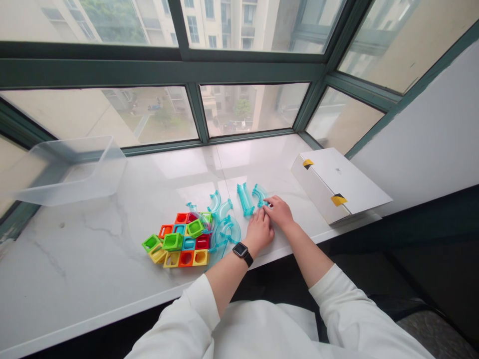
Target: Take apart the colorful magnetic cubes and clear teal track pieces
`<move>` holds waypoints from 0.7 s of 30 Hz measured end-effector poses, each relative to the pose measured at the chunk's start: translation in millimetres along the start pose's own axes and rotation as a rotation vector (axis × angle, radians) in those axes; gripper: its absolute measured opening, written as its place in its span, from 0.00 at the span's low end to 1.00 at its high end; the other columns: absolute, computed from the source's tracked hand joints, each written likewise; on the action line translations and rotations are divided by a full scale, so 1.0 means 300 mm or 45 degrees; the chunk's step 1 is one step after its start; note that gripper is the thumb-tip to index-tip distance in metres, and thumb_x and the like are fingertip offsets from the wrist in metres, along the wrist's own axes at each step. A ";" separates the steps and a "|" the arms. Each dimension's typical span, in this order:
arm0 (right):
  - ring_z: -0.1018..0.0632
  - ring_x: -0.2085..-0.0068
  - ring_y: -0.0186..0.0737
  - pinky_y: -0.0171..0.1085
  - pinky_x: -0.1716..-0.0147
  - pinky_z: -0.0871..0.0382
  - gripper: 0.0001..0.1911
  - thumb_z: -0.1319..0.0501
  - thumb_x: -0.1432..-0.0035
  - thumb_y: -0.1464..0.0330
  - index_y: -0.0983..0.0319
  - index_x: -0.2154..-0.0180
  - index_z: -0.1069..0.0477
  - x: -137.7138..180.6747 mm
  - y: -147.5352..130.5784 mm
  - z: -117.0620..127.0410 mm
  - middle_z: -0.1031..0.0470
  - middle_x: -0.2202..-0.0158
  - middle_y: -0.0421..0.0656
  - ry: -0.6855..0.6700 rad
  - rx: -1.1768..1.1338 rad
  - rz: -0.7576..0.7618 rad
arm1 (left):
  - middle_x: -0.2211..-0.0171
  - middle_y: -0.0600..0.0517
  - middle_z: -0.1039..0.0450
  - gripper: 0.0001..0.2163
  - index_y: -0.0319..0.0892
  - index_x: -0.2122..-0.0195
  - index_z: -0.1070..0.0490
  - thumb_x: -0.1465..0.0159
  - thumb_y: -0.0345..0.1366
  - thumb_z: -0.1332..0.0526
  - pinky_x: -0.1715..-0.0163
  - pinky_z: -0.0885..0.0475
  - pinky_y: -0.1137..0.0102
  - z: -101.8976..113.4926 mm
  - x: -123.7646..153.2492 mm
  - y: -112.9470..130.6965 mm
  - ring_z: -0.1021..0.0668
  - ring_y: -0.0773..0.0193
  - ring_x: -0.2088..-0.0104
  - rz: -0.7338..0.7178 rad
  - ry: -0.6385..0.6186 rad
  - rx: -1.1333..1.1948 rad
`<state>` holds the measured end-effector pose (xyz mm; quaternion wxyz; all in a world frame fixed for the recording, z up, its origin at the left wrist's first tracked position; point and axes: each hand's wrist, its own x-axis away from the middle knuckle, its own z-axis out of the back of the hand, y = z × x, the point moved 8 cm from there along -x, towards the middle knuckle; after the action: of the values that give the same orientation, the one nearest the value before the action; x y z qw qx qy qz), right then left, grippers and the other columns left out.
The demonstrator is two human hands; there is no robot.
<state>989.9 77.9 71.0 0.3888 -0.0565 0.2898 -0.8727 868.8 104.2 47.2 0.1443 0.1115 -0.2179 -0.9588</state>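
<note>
My right hand [279, 211] reaches in from the right, its fingertips pinched at the lower end of a clear blue curved track piece [259, 193]. Just below it, my left hand [259, 230] lies palm down, fingers pointing forward and a little apart, close to my right fingers; I see nothing held in it. Directly left of the curved piece, a straight clear blue track piece [245, 199] lies lengthwise on the white marbled counter. More clear blue curved pieces [229, 232] are heaped left of my left hand.
Red, yellow, green and blue hollow square blocks [179, 244] sit grouped left of the curved pieces. A translucent plastic bin [93, 174] stands at far left. At right is a white box [340, 179] with yellow-black tabs. Windows edge the counter [112, 259].
</note>
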 end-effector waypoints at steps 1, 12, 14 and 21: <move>0.20 0.58 0.39 0.37 0.54 0.27 0.14 0.34 0.36 0.69 0.56 0.50 0.18 0.001 -0.001 0.001 0.19 0.52 0.43 0.003 -0.003 0.001 | 0.27 0.32 0.40 0.34 0.32 0.27 0.43 0.33 0.38 0.42 0.29 0.40 0.45 -0.001 0.000 0.000 0.38 0.40 0.26 0.001 -0.001 0.002; 0.20 0.59 0.38 0.37 0.53 0.27 0.13 0.33 0.35 0.69 0.56 0.49 0.18 0.006 -0.004 0.002 0.19 0.52 0.43 0.006 -0.008 -0.007 | 0.27 0.31 0.41 0.34 0.32 0.26 0.44 0.33 0.37 0.42 0.29 0.40 0.44 -0.004 0.002 0.000 0.38 0.40 0.26 -0.013 0.006 -0.017; 0.20 0.59 0.38 0.37 0.54 0.27 0.14 0.33 0.36 0.69 0.56 0.49 0.18 0.006 -0.002 0.001 0.20 0.53 0.42 0.005 -0.006 -0.008 | 0.27 0.31 0.41 0.35 0.32 0.26 0.45 0.33 0.37 0.43 0.29 0.40 0.43 -0.006 0.001 0.000 0.38 0.39 0.26 -0.009 0.006 -0.017; 0.21 0.62 0.37 0.37 0.56 0.25 0.19 0.32 0.36 0.67 0.53 0.44 0.21 0.024 0.010 0.000 0.23 0.53 0.42 0.016 -0.047 -0.023 | 0.28 0.30 0.40 0.34 0.30 0.27 0.44 0.33 0.36 0.43 0.28 0.40 0.45 -0.012 0.003 0.000 0.38 0.40 0.26 0.013 0.001 -0.005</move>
<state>986.9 71.2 68.4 0.3780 -0.0609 0.3077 -0.8711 869.0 102.5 44.0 0.1494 0.1106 -0.2164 -0.9585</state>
